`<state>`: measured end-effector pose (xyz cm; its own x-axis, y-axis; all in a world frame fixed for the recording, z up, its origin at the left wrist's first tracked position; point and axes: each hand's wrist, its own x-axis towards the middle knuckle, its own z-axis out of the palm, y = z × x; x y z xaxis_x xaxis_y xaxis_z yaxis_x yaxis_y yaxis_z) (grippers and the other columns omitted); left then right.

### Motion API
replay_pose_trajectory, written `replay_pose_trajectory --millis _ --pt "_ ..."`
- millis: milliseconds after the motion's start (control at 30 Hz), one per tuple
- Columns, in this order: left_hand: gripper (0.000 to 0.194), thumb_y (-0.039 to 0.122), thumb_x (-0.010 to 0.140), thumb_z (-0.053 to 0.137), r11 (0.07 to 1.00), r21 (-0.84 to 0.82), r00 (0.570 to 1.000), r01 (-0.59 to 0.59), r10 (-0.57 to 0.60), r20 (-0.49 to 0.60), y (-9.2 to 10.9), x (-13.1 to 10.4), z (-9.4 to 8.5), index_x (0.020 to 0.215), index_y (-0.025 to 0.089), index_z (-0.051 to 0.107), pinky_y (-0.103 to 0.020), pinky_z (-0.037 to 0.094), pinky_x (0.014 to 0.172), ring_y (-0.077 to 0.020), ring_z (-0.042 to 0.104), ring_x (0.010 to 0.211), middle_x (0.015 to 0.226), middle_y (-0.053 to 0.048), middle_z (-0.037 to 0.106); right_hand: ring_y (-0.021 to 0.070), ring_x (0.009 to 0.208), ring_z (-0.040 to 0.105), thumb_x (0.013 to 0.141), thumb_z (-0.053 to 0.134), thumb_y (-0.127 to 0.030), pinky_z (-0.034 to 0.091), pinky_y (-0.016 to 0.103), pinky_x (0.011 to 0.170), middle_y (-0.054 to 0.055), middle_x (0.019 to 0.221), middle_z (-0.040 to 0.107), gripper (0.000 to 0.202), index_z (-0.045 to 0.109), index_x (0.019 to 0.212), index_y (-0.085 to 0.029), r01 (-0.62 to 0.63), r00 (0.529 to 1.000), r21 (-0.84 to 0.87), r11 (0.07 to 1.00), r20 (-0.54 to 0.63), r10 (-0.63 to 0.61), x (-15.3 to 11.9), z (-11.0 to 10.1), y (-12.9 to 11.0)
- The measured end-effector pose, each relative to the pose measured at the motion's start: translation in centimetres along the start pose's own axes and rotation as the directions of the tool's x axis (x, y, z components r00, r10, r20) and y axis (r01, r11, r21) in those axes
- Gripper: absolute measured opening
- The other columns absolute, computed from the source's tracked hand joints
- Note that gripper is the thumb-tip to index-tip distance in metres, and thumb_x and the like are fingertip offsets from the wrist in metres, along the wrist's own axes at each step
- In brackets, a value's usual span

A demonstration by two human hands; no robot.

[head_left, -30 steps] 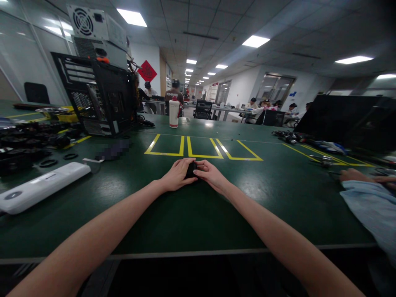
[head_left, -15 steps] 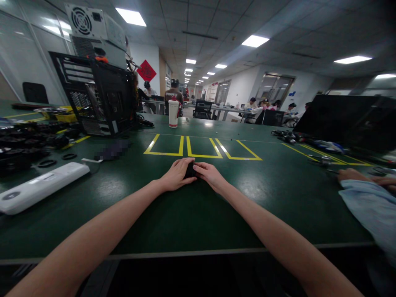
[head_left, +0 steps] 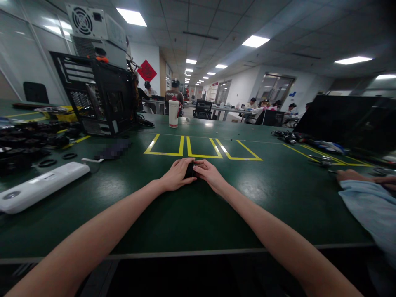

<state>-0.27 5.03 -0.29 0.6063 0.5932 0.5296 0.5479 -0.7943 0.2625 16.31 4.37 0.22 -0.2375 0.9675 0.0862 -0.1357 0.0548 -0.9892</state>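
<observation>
Between my two hands is a small black object [head_left: 190,170], mostly covered by fingers, so its kind does not show. My left hand [head_left: 177,175] is closed around its left side, thumb toward me and fingers over the far side. From the right, my right hand [head_left: 210,175] grips it with thumb and fingertips. Both hands are low over the green tabletop [head_left: 198,222], just on my side of the yellow tape outlines [head_left: 204,156].
To the left are a white power strip [head_left: 46,185], black rings [head_left: 47,163], a heap of black parts and an open computer case [head_left: 99,95]. A white cup [head_left: 173,113] stands beyond the tape. At right, another person's sleeve [head_left: 368,202] and hand rest near small metal parts [head_left: 324,161].
My right hand's fingers have shifted very slightly on the black object. My left hand and the object stay in the same place.
</observation>
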Motion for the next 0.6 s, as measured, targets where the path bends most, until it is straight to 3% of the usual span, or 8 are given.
replay_pose_trajectory --millis 133,367,600 --pt "0.057 0.039 0.078 0.051 1.000 0.004 1.000 -0.005 0.005 0.006 0.02 -0.01 -0.11 0.125 0.022 0.022 -0.044 0.026 0.100 -0.0231 0.039 0.115 0.122 -0.009 0.041 0.0145 0.085 0.055 0.061 0.068 -0.030 0.043 0.031 0.080 0.004 0.092 0.060 0.030 0.059 0.087 -0.017 -0.056 0.998 -0.005 0.998 0.024 0.056 0.13 -0.20 -0.07" --pt "0.057 0.040 0.078 0.051 1.000 0.016 1.000 -0.015 0.015 -0.005 -0.08 0.01 0.08 0.124 0.022 0.021 -0.044 0.027 0.099 -0.0231 0.039 0.116 0.124 -0.009 0.040 0.0129 0.079 0.057 0.058 0.071 -0.026 0.044 0.030 0.076 0.000 0.084 0.061 0.037 0.053 0.090 -0.022 -0.017 0.995 -0.022 1.000 0.096 0.019 -0.61 -0.43 -0.29" --pt "0.057 0.039 0.078 0.050 1.000 0.017 1.000 -0.017 0.017 -0.002 0.04 -0.09 -0.06 0.124 0.023 0.021 -0.044 0.027 0.099 -0.0228 0.038 0.116 0.124 -0.009 0.040 0.0132 0.078 0.057 0.062 0.067 -0.034 0.044 0.030 0.074 -0.001 0.078 0.060 0.029 0.054 0.085 -0.022 -0.017 1.000 -0.016 1.000 0.020 0.017 -0.51 0.15 -0.30"
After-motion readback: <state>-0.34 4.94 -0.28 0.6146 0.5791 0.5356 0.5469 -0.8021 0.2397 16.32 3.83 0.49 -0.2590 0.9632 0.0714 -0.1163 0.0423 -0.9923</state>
